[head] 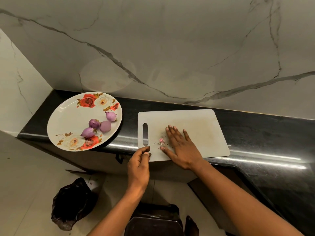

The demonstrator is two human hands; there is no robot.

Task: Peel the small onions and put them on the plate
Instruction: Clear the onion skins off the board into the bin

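Your right hand [180, 147] lies flat on the board [201, 126] — sweep the peel bits [162, 142] slowly toward your curled left hand [139, 165]; I can't tell if it holds any. The onions [105, 126] sit on the plate [68, 120].

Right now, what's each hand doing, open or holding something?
Left hand: fingers curled, contents cannot be told.
Right hand: open, flat on the cutting board.

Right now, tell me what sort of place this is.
Most likely a home kitchen: a white cutting board with onion scraps lies on a polished black counter, beside a flowered plate of small onions, below a marble-look wall.
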